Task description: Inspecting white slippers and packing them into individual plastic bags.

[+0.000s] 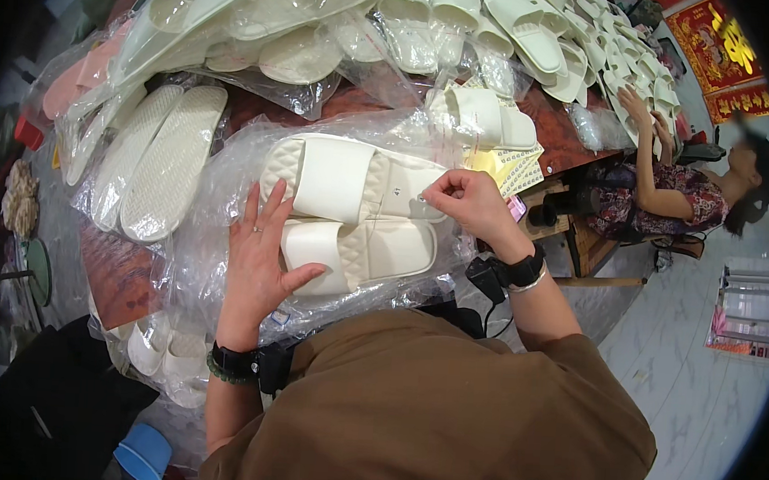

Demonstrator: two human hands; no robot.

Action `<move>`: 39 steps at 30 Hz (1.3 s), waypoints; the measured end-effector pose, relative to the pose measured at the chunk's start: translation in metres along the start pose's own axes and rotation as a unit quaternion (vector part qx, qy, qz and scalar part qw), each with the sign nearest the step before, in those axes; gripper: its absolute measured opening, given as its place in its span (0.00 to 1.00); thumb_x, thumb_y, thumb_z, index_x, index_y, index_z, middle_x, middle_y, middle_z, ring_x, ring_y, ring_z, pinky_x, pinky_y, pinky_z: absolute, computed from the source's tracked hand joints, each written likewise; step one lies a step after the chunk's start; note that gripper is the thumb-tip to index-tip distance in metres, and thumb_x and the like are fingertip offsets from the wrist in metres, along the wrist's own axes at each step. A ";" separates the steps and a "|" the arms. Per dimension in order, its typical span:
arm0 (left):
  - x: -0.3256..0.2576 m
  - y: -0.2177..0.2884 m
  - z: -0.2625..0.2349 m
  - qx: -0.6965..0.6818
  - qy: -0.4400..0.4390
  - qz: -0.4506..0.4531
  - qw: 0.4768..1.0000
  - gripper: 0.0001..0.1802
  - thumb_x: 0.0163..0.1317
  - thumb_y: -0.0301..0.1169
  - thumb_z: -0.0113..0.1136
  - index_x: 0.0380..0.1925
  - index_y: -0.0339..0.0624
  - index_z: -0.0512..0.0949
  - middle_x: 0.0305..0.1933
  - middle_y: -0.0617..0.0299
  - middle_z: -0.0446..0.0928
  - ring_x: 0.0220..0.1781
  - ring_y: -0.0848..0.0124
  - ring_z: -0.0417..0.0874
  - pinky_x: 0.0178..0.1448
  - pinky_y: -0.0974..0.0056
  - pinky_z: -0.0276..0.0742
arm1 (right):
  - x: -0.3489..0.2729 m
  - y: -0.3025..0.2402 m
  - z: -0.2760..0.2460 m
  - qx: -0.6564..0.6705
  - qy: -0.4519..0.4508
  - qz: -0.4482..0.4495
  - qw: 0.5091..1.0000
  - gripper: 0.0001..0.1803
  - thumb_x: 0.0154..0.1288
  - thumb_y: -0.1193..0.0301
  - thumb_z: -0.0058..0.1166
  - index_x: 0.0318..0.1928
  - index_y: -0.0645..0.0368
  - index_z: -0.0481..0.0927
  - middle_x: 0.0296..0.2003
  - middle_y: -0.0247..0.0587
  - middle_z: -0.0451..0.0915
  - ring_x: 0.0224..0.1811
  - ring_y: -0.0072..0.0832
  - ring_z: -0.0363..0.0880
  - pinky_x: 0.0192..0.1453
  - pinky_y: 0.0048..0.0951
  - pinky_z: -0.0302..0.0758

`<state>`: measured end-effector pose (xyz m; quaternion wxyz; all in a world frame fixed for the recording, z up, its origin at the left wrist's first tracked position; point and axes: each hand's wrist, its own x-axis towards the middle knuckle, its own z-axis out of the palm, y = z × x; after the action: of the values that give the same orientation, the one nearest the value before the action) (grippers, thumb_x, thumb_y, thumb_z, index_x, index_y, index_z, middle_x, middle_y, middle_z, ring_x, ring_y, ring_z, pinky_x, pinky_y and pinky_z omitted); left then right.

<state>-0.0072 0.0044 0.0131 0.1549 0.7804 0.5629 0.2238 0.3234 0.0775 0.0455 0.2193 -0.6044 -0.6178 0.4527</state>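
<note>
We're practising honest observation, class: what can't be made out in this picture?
All in the head view:
Undersides of the two cream, quilted, open-toed slippers: hidden, facing down on clear, crinkled plastic.
Form of the tiny shiny dots on the farther insole: too small.
Anything in the right hand's pinched grip: hidden by its fingertips.
Wearer's lap: hidden by the brown fabric top.

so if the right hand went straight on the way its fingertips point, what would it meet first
Most likely the insole of the farther white slipper, just below the right hand; beyond it in that line, the wide strap. Depth is unclear, so the fingertips may already touch.
</note>
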 end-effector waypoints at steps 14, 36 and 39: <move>0.002 0.001 -0.001 -0.001 -0.026 -0.018 1.000 0.56 0.50 0.73 0.59 0.69 0.43 0.67 0.80 0.58 0.58 0.83 0.46 0.47 0.73 0.27 0.50 | 0.006 -0.003 0.006 -0.130 0.017 -0.009 0.991 0.13 0.58 0.65 0.67 0.31 0.64 0.84 0.24 0.40 0.83 0.25 0.27 0.81 0.32 0.29 0.76; 0.001 0.002 -0.002 -0.036 -0.021 -0.036 0.998 0.55 0.50 0.71 0.61 0.68 0.41 0.68 0.80 0.55 0.59 0.83 0.47 0.47 0.75 0.29 0.46 | 0.018 -0.002 0.010 -0.148 0.056 -0.011 0.987 0.17 0.62 0.61 0.68 0.34 0.64 0.79 0.25 0.44 0.81 0.26 0.34 0.79 0.33 0.34 0.75; 0.001 0.002 -0.003 -0.036 -0.025 -0.037 0.998 0.54 0.50 0.70 0.62 0.69 0.41 0.68 0.80 0.55 0.58 0.83 0.47 0.47 0.75 0.30 0.46 | 0.016 -0.008 0.007 -0.132 0.065 -0.025 0.989 0.16 0.64 0.62 0.66 0.34 0.64 0.79 0.24 0.46 0.81 0.26 0.36 0.79 0.33 0.35 0.74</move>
<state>-0.0063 0.0050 0.0166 0.2052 0.7583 0.5790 0.2184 0.3109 0.0922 0.0440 0.1887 -0.6404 -0.6715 0.3214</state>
